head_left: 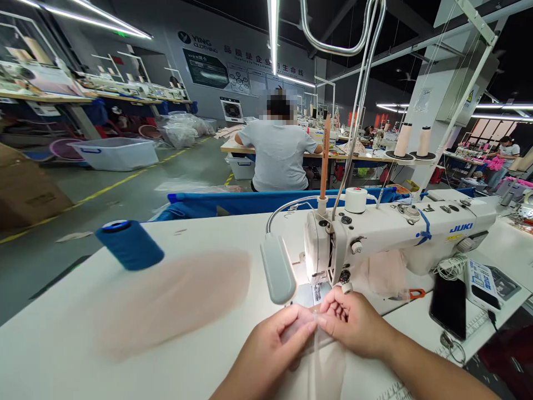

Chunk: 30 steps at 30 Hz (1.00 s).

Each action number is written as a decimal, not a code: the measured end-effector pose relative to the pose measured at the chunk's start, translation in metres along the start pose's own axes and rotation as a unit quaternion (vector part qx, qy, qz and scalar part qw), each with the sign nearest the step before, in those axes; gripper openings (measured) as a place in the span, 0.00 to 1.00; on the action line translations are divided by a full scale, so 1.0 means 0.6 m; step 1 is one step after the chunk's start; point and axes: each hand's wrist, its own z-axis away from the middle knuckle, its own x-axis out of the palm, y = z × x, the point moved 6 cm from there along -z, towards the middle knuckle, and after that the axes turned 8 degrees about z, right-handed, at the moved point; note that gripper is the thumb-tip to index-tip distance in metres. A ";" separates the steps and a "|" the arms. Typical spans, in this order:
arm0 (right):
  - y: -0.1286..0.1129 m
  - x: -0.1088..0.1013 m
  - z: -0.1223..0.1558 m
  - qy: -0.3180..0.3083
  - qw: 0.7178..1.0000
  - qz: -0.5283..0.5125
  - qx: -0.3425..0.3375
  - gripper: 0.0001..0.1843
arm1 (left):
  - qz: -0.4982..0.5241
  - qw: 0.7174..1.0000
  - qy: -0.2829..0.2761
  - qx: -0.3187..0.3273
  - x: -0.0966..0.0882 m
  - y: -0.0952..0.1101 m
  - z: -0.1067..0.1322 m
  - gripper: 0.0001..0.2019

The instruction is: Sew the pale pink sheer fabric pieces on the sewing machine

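My left hand (277, 340) and my right hand (352, 321) meet just in front of the needle of a white JUKI sewing machine (400, 233). Both pinch a thin strip of sheer pale-pink fabric (322, 361), which hangs down toward me between my wrists. The fingertips of both hands are pressed together on the cloth at about the presser foot (318, 289). A second, larger piece of pink fabric (170, 300) lies flat on the white table (62, 344) to the left, apart from my hands.
A blue thread cone (130, 244) lies on its side at the table's left. A grey lamp head (278, 268) hangs left of the needle. A black phone (448, 305), scissors with orange handles (414, 293) and a control box (483, 284) sit to the right. A person in a grey shirt (278, 150) sits ahead, facing away.
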 end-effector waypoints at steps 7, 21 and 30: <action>-0.009 0.006 0.006 0.036 0.997 0.051 -0.046 0.04 | -0.020 0.999 -0.007 0.046 0.005 -0.031 -0.004 0.20; -0.024 0.002 0.015 0.045 0.988 0.117 -0.091 0.05 | 0.013 0.999 -0.013 -0.032 0.013 -0.060 -0.013 0.23; -0.025 -0.001 0.018 0.055 0.983 0.144 -0.102 0.06 | 0.064 0.996 -0.033 -0.061 0.020 -0.021 -0.006 0.22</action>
